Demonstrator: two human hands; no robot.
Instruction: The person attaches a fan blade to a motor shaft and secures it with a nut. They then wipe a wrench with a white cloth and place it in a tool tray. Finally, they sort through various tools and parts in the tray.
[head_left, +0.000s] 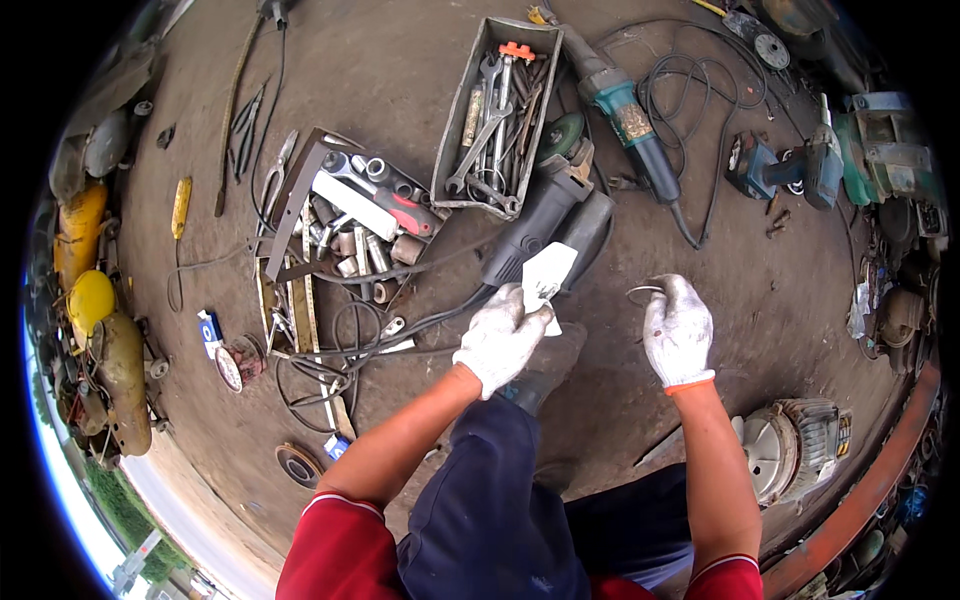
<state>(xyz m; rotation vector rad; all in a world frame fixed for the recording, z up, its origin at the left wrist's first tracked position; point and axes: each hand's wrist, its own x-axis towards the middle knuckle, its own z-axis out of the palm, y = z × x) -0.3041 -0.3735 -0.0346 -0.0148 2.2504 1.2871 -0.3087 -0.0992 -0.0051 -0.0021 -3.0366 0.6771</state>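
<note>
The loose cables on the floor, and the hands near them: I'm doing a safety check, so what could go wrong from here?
The loose cables lie looped near the person's leg and might catch a foot. The thin curved piece in the right grip could slip and be hard to find. The heaped sockets might spill if a cable were tugged against them.

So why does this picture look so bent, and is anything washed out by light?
In the head view, the fisheye lens bows the red beam near the picture's rim; also in the head view, glare whitens the lower-left edge beside the pale road, while the white paper in the left hand looks bright.
</note>
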